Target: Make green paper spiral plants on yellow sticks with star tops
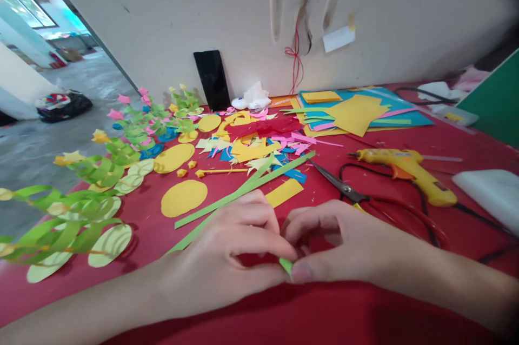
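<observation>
Red surface (251,320) littered with paper scraps (255,150), left hand (239,242) and right hand (348,242) both got fingers pinched on a green paper bit (285,264), scissors (345,189) nearby.

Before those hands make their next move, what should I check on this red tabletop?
1. Small bright-green paper piece pinched between left hand and right hand: ok.
2. Red-handled metal scissors lying on the red tabletop, unheld: ok.
3. Yellow glue gun with orange trigger cool: cannot tell.
4. Long flat green paper strips fully visible: not ok, left hand hides part.
5. Nearest round yellow paper disc uncovered: ok.
</observation>
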Motion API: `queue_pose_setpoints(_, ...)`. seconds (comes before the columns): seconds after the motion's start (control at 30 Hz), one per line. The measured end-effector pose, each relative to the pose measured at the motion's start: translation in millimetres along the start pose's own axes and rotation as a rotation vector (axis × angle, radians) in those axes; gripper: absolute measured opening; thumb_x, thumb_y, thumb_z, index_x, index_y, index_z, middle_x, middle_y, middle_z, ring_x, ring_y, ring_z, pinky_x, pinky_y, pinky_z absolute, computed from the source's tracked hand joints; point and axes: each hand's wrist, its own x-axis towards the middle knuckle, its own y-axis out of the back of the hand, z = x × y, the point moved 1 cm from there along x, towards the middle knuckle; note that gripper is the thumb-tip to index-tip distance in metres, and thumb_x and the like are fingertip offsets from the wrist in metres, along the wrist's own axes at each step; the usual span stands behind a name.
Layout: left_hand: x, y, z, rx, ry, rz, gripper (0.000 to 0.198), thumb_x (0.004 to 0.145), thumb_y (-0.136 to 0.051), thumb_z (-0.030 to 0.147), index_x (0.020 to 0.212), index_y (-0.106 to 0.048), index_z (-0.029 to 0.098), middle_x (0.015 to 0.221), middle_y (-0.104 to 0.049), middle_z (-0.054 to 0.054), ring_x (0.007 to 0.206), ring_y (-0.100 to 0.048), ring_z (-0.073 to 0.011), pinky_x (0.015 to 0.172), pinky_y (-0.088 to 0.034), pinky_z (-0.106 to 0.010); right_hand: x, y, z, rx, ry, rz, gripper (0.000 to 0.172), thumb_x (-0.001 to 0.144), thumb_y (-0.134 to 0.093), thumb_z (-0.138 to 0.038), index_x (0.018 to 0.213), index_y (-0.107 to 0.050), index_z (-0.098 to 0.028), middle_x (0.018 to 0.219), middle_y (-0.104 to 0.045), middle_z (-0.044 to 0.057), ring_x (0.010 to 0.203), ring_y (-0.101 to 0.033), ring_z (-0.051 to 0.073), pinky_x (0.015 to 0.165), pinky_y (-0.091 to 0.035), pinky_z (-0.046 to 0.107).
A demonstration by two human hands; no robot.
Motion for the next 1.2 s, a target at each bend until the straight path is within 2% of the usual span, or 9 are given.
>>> queue_pose_setpoints(0.3, 1, -1.7, 0, 0.010, 0.019, 0.086, 0.015, 0.071, -0.066, 0.006, 0.066, -0.056, 0.017, 0.061, -0.053, 0.005, 0.064, -0.044, -0.0082, 0.065, -0.039, -0.023, 1, -3, 2, -0.010, 0.004, -0.006, 0.021, 0.061, -0.071, -0.024, 0.079, -0.062, -0.019, 0.077, -0.061, -0.003, 0.069, -0.053, 0.008, 0.062, -0.044, 0.017)
queue_pose_setpoints(0.6, -4, -7.3, -5, -0.028, 0.062, 0.096, 0.016, 0.071, -0.065, 0.008, 0.065, -0.054, 0.017, 0.062, -0.051, 0.004, 0.065, -0.046, -0.0088, 0.061, -0.040, -0.022, 5, -8, 6, -0.049, 0.101, 0.062, 0.012, 0.065, -0.067, -0.024, 0.072, -0.060, -0.018, 0.075, -0.061, -0.003, 0.072, -0.054, 0.010, 0.066, -0.044, 0.018)
queue_pose_setpoints(0.77, -1, -8.8, -6, 0.032, -0.001, 0.070, 0.008, 0.073, -0.063, 0.008, 0.072, -0.063, 0.015, 0.065, -0.053, 0.001, 0.070, -0.046, -0.0105, 0.062, -0.040, -0.021, 6, -5, 5, -0.178, 0.029, 0.126, 0.012, 0.063, -0.066, -0.025, 0.069, -0.060, -0.016, 0.071, -0.060, -0.001, 0.070, -0.054, 0.012, 0.062, -0.044, 0.021)
queue_pose_setpoints(0.97, 0, -4.5, -9, 0.033, -0.068, 0.014, 0.016, 0.075, -0.060, 0.007, 0.086, -0.069, 0.015, 0.069, -0.057, -0.002, 0.072, -0.047, -0.0119, 0.064, -0.041, -0.023, 5, 0, 3, -0.190, -0.011, 0.109, 0.014, 0.061, -0.068, -0.027, 0.070, -0.061, -0.018, 0.068, -0.059, -0.002, 0.065, -0.051, 0.010, 0.059, -0.042, 0.021)
queue_pose_setpoints(1.2, -3, -5.2, -15, -0.046, -0.037, 0.180, 0.016, 0.069, -0.067, 0.006, 0.080, -0.070, 0.018, 0.058, -0.055, 0.001, 0.067, -0.044, -0.0116, 0.066, -0.042, -0.025, 8, 4, 7, -0.084, -0.047, 0.060, 0.023, 0.063, -0.069, -0.030, 0.083, -0.064, -0.020, 0.080, -0.060, -0.001, 0.076, -0.052, 0.012, 0.071, -0.043, 0.024)
